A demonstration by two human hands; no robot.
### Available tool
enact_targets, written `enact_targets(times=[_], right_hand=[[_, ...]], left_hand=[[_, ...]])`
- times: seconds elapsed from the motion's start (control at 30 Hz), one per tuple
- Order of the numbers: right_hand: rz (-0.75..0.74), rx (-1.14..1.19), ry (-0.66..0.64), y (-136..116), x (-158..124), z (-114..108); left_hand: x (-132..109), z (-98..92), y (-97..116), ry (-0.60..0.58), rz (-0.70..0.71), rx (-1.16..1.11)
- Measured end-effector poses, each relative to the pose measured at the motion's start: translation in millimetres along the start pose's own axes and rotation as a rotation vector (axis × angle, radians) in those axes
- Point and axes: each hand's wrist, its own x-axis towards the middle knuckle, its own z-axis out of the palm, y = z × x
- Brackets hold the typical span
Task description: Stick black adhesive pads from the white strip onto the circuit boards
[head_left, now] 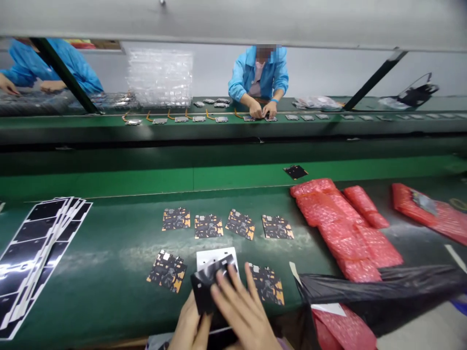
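Both my hands are at the bottom of the view. My left hand [188, 324] pinches the lower left part of a glossy black film sheet [206, 287], and my right hand [240, 311] lies over its right side with the fingers on top. Just behind the sheet is a white backing card [215, 257], partly hidden by it. Several black-and-gold circuit boards lie nearby on the green bench mat [109, 262]. The nearest are one board [267, 286] by my right fingers and another [167, 271] to the left of my hands.
A fanned stack of black sheets on white backing [40, 257] lies at the left. Red bubble bags [345, 226] are piled at the right, above a black plastic bag [365, 287]. Beyond a dark conveyor [233, 146], blue-sleeved co-workers [258, 78] handle small parts.
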Motion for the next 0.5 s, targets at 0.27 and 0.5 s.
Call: enact_targets(times=[0.27, 0.5], right_hand=[[0.189, -0.384, -0.187, 75.9, -75.8, -13.5], [0.612, 0.426, 0.068, 43.2, -24.3, -45.3]], left_hand=[[-0.4, -0.3, -21.5, 0.073, -0.058, 0.046], [1.2, 1.4, -5.8, -0.083, 0.228, 0.198]])
